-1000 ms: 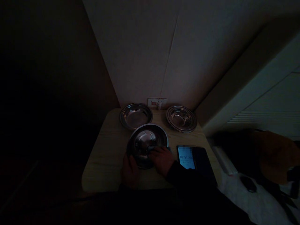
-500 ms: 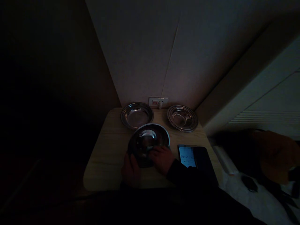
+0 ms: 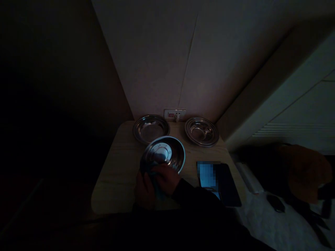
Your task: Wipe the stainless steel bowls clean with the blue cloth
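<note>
In the dim head view, a shiny metal bowl (image 3: 176, 153) is tilted up above the near half of the small table, its inside facing me. My left hand (image 3: 144, 192) is closed on the bowl's near left rim. My right hand (image 3: 167, 178) is closed on a dark bluish cloth (image 3: 158, 190) and presses it at the bowl's near rim. Part of the cloth hangs below the fingers. Darkness and my hands hide the bowl's near edge.
A metal plate (image 3: 151, 131) stands at the table's (image 3: 115, 170) back left, and stacked metal dishes (image 3: 201, 132) at the back right. A lit phone (image 3: 208, 174) lies by a dark flat object (image 3: 230, 184) on the right. Behind is a wall socket (image 3: 175, 114).
My right hand has moved left and toward me with the cloth, from inside the bowl to its near rim. The bowl has shifted slightly left and its inside catches more light.
</note>
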A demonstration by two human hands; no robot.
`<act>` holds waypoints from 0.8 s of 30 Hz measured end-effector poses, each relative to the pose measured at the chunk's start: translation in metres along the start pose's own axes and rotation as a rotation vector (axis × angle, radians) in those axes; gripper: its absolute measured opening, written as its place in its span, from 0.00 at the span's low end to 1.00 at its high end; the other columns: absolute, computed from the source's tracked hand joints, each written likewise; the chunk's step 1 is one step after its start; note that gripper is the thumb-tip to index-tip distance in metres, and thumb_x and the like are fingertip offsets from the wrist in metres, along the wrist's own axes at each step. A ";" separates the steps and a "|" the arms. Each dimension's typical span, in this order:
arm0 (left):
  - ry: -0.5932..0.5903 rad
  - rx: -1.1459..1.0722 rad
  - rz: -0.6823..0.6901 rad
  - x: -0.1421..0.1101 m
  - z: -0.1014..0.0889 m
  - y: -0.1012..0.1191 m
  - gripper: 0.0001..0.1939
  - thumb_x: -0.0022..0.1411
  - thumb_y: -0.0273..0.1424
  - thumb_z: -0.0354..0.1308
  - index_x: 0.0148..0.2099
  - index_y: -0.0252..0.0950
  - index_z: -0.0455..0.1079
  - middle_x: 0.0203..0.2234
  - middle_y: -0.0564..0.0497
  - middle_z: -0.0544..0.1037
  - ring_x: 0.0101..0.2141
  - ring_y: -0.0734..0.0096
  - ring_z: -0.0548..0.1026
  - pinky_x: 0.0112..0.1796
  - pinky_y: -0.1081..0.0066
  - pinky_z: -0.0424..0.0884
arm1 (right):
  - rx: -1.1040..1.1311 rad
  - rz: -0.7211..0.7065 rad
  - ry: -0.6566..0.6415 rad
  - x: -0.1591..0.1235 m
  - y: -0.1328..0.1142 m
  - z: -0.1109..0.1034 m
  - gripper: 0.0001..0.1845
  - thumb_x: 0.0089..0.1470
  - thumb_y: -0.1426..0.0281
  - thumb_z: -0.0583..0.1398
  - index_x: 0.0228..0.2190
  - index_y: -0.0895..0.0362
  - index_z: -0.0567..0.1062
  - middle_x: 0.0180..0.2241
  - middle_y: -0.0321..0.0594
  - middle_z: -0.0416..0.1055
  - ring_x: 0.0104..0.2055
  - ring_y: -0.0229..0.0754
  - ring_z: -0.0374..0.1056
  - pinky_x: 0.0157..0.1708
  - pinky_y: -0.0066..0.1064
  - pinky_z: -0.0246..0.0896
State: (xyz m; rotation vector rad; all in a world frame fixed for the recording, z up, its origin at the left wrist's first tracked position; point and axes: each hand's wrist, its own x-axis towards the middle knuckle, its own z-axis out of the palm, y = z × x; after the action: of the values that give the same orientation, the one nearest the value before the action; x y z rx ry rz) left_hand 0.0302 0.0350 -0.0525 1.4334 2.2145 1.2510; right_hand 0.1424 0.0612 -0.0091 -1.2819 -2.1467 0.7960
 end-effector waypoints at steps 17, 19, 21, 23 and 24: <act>-0.076 -0.067 0.032 0.003 0.000 0.002 0.21 0.60 0.38 0.44 0.46 0.30 0.68 0.39 0.37 0.75 0.39 0.60 0.74 0.36 0.66 0.69 | -0.655 0.072 -0.168 -0.016 0.014 -0.046 0.12 0.54 0.76 0.51 0.37 0.58 0.72 0.43 0.45 0.71 0.50 0.48 0.57 0.46 0.42 0.50; -0.076 -0.091 0.034 0.003 0.000 0.002 0.21 0.60 0.38 0.44 0.47 0.30 0.67 0.39 0.38 0.75 0.39 0.62 0.74 0.37 0.67 0.69 | -0.631 0.092 -0.143 -0.017 0.012 -0.043 0.12 0.54 0.75 0.51 0.38 0.57 0.72 0.43 0.44 0.71 0.50 0.48 0.57 0.46 0.42 0.50; -0.078 -0.109 0.021 0.004 -0.002 0.003 0.20 0.60 0.38 0.44 0.48 0.31 0.66 0.40 0.39 0.75 0.39 0.62 0.74 0.37 0.68 0.69 | -0.572 0.108 -0.129 -0.018 0.008 -0.036 0.13 0.54 0.74 0.51 0.39 0.56 0.72 0.43 0.43 0.71 0.50 0.47 0.58 0.46 0.42 0.51; -0.092 -0.114 -0.003 0.007 -0.004 0.004 0.22 0.60 0.38 0.43 0.50 0.30 0.65 0.40 0.38 0.75 0.40 0.61 0.73 0.37 0.67 0.69 | -0.463 0.099 -0.122 -0.017 0.004 -0.027 0.14 0.53 0.74 0.52 0.40 0.56 0.72 0.43 0.42 0.71 0.48 0.46 0.60 0.46 0.40 0.53; -0.101 -0.117 -0.015 0.008 -0.004 0.004 0.22 0.60 0.38 0.43 0.50 0.29 0.65 0.41 0.37 0.74 0.40 0.61 0.73 0.37 0.66 0.69 | -0.382 0.078 -0.111 -0.015 0.002 -0.022 0.14 0.52 0.75 0.53 0.40 0.56 0.72 0.42 0.42 0.72 0.47 0.45 0.61 0.46 0.38 0.54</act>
State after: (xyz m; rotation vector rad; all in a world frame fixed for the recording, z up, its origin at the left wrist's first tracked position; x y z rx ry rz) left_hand 0.0263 0.0396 -0.0450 1.4009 2.0471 1.2522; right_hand 0.1654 0.0534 0.0025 -1.5485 -2.4330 0.5108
